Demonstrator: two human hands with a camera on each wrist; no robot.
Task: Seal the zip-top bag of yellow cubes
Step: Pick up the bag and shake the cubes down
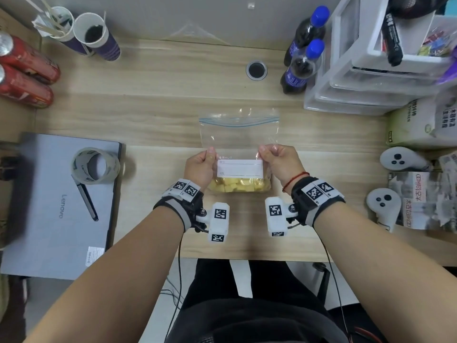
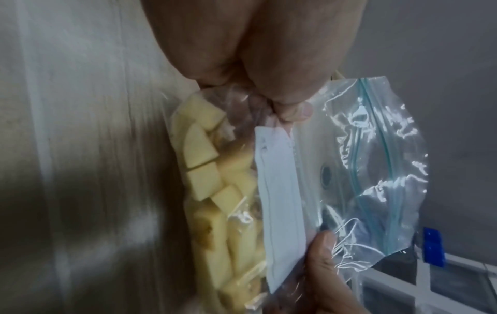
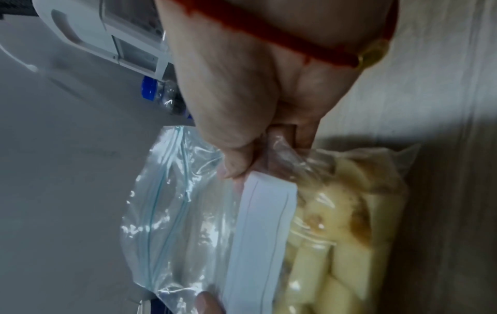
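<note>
Wooden desk (image 1: 153, 115) centre frame, clear zip-top bag of yellow cubes (image 1: 238, 139) standing upright. Left hand (image 1: 200, 167) and right hand (image 1: 282, 162) both pinching the side edges, level with the white label (image 1: 239, 167). Blue zip strip (image 1: 238, 121) running left-right, well above both grips, looking unsealed.

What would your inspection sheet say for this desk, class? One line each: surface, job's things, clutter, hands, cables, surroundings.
Surface: wooden desk, grommet hole.
Job's things: zip-top bag held up; yellow cubes at bottom; zip strip looks unsealed.
Clutter: laptop, tape roll, cans, cups, bottles, drawers, controllers.
Hands: left hand and right hand pinch the bag's sides.
Cables: wrist-camera wires hang below the desk.
Surroundings: grey wall.
</note>
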